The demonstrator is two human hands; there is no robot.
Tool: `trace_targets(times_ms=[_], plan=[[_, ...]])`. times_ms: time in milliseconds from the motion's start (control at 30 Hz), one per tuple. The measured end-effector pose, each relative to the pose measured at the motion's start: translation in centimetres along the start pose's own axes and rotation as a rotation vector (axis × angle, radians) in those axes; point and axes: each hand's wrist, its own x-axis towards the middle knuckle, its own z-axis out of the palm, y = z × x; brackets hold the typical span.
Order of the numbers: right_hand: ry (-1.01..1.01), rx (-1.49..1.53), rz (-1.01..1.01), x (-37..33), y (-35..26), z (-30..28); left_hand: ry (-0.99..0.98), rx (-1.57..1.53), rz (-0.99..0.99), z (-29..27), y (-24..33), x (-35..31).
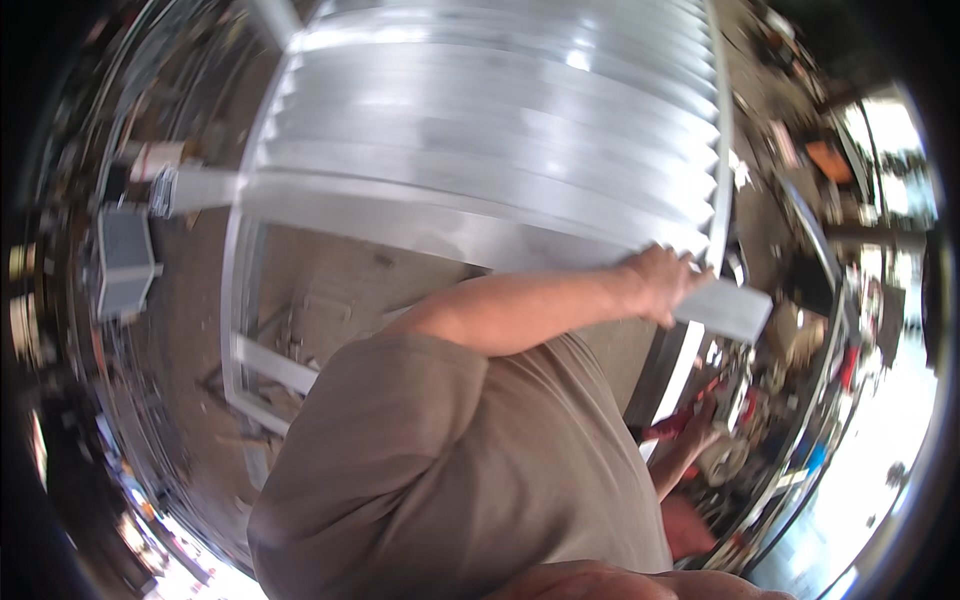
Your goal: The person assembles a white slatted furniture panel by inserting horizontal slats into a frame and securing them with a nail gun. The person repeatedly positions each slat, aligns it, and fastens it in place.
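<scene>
A silvery metal slat (500, 236) crosses a large frame (229, 290) fitted with a stack of shiny, overlapping louver slats (480, 110). My left arm reaches across my body to the frame's right side. There my left hand (662, 285) is closed over the slat, close to its end, which sticks out past the frame. Lower right, my right hand (702, 432) is by the frame's outer side, its fingers around a red tool (682, 420). Blur and clutter behind hide the exact kind of tool.
Scattered tools and parts crowd a bench (790, 420) at the right. A grey box-like object (127, 262) stands at the left. Long metal bars (165, 90) lie at the far left. Brown floor (330, 290) shows through the frame's lower opening.
</scene>
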Motion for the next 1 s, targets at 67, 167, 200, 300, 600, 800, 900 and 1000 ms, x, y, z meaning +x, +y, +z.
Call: trace_targets(times_ms=[67, 167, 200, 300, 600, 800, 900, 1000], plan=[[0.028, 0.040, 0.151, -1.1, 0.0, -0.7, 0.003, 0.063, -0.036, 2.3, -1.4, 1.6], [0.065, 0.102, 0.072, -2.2, 1.2, -1.3, 0.019, 0.101, -0.095, 6.1, -2.7, 3.2], [0.065, 0.172, 0.115, -2.4, 1.7, -1.4, -0.020, 0.116, -0.105, 7.2, -3.0, 4.0], [0.104, 0.189, 0.134, -3.8, 2.7, -2.4, -0.116, 0.136, -0.131, 10.5, -3.3, 5.2], [0.187, 0.149, 0.287, -6.2, 1.5, -2.4, -0.242, 0.206, -0.203, 16.3, -6.9, 7.3], [0.154, 0.130, 0.230, -5.8, 0.4, -1.9, -0.154, 0.191, -0.163, 18.9, -8.3, 7.5], [0.144, 0.074, 0.204, -5.9, -0.8, -1.1, -0.116, 0.140, -0.135, 19.9, -8.6, 7.1], [0.100, 0.073, 0.197, -5.5, -2.3, -0.3, -0.072, 0.110, -0.101, 20.7, -8.4, 6.7]])
